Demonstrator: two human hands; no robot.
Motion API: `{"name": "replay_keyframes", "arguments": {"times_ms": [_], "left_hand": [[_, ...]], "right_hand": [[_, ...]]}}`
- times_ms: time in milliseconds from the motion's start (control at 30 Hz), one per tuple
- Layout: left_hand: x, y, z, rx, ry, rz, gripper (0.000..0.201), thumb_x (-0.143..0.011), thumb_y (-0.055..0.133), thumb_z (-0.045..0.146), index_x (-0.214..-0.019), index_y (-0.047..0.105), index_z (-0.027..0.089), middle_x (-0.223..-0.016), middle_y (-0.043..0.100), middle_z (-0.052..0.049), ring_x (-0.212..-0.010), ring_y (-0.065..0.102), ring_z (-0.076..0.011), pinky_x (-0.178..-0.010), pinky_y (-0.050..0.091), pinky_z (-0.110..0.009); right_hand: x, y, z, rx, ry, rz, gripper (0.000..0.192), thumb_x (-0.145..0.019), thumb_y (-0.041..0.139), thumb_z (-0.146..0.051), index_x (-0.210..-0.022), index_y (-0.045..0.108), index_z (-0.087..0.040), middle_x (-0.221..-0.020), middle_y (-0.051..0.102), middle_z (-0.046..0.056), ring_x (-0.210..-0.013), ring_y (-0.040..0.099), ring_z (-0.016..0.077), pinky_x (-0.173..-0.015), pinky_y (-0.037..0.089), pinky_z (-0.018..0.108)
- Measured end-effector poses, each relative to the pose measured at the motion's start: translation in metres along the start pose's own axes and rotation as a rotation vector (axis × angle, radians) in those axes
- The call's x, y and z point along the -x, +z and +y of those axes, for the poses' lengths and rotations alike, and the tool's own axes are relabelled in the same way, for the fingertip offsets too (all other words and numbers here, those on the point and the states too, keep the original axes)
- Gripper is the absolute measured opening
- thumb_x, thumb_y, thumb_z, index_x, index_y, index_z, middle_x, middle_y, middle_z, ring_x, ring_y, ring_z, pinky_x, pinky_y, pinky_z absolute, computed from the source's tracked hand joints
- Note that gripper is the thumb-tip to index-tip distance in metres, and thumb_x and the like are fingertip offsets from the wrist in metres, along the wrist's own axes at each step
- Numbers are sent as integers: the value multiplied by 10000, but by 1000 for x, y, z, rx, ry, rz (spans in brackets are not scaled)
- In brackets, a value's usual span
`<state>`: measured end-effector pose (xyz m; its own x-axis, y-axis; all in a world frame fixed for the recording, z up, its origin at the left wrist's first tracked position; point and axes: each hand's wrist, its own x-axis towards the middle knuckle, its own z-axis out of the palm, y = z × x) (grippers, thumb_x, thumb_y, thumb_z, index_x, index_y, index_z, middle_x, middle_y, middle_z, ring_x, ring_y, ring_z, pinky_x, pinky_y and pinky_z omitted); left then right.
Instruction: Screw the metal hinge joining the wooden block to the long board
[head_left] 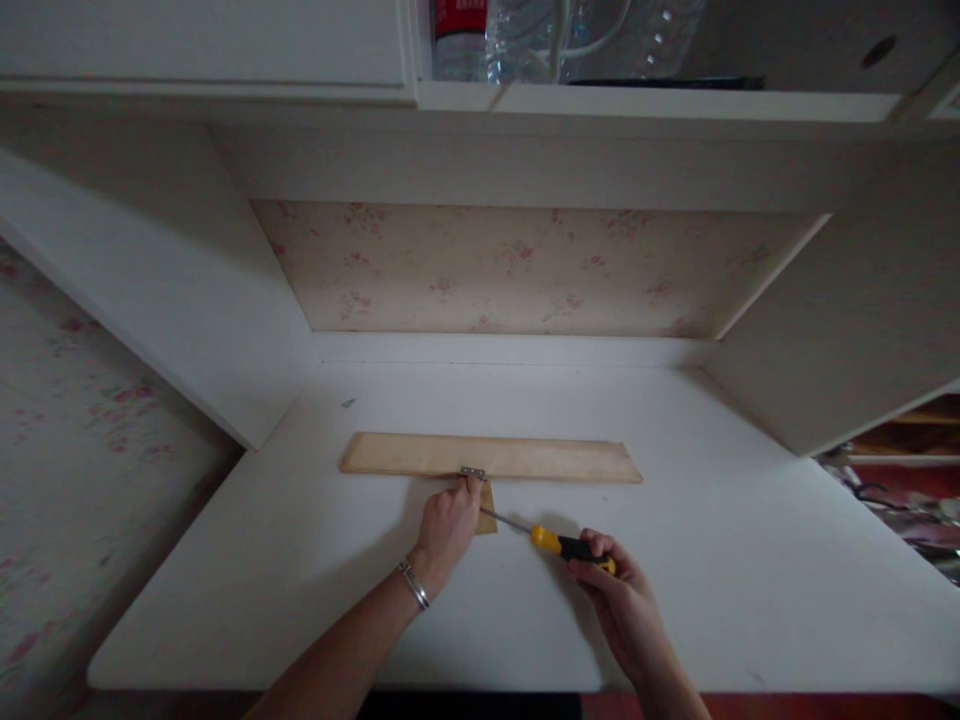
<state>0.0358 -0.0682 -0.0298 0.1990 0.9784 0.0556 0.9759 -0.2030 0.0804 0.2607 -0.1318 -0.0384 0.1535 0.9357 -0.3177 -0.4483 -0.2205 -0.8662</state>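
A long, pale wooden board (555, 459) lies crosswise on the white desktop. Against its near edge sits a small metal hinge (472, 471), partly covered by my left hand (448, 522), whose closed fingers grip it from the near side. A short wooden piece (487, 520) extends toward me from under those fingers. My right hand (619, 590) is wrapped round the handle of a yellow-and-black screwdriver (547, 540). Its shaft points left, and the tip is close to my left fingers over the short piece; exact contact there is hidden.
A small grey scrap (348, 403) lies at the back left of the white desktop (750, 590). White side panels (172, 270) flank it. Overhead, a shelf (660, 103) holds clear plastic bottles (517, 45). Assorted items (900, 510) show beyond the right edge.
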Motion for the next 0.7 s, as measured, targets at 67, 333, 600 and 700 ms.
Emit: {"name": "replay_keyframes", "arguments": {"times_ms": [67, 333, 600, 700], "left_hand": [[-2, 1, 0, 70, -60, -10, 309, -976, 266, 235, -1059, 550, 147, -830, 654, -128, -711, 651, -238, -604, 475, -291], [-17, 7, 0, 853, -472, -178, 433, -957, 285, 355, -742, 594, 140, -635, 632, -69, -534, 585, -143, -473, 364, -214], [-13, 3, 5, 623, -365, -65, 402, -958, 322, 362, -777, 608, 145, -714, 657, -85, -591, 616, -157, -499, 382, -217], [-5, -2, 10, 223, -206, 60, 346, -968, 335, 354, -912, 612, 155, -774, 666, -100, -711, 648, -205, -589, 433, -247]], "right_hand": [[1, -2, 1, -4, 3, 1, 307, -534, 783, -126, -687, 529, -206, -948, 513, -28, -877, 505, 143, -670, 437, 203], [2, 0, -1, 9, -11, 9, 295, -538, 778, -130, -687, 536, -209, -958, 520, -27, -914, 505, 152, -696, 439, 208], [1, 5, 1, 3, -3, 27, 313, -500, 798, -151, -675, 543, -202, -920, 534, -27, -855, 523, 150, -673, 444, 222], [0, 4, 3, 6, -6, 33, 314, -498, 800, -155, -670, 541, -199, -926, 540, -25, -887, 521, 154, -701, 446, 223]]}}
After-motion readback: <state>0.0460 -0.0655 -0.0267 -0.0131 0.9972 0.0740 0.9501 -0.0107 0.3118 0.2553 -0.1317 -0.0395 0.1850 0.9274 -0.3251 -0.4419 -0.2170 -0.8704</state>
